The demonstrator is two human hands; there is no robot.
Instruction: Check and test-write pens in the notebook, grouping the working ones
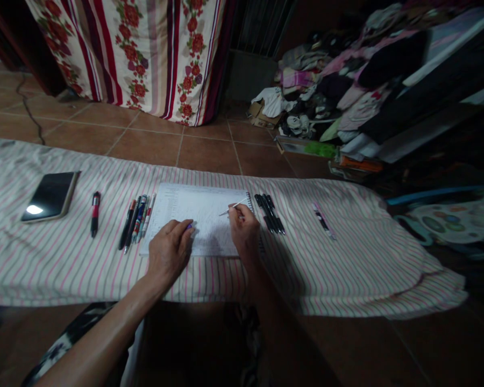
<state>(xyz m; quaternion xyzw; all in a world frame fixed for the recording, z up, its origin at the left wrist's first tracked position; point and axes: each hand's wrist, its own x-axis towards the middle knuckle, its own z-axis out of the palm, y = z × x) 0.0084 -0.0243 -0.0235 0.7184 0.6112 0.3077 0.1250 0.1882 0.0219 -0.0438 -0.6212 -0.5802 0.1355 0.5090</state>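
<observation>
A spiral notebook [201, 209] lies open on a striped cloth [347, 269] spread over the floor. My right hand [244, 231] is closed on a white pen [233, 207], its tip on the page. My left hand [170, 250] rests on the notebook's lower left part with the fingers curled; something small and purple [189, 226] shows at the fingertips. A bunch of pens [137, 219] lies just left of the notebook, and several black pens [269, 213] lie just right of it.
A phone [50, 196] lies at the cloth's left end, a red-and-black pen [94, 212] beside it. A pink pen [323, 220] lies further right. A floral curtain [145, 54] hangs behind; piled clothes [347, 91] fill the back right. Tiled floor [210, 150] surrounds the cloth.
</observation>
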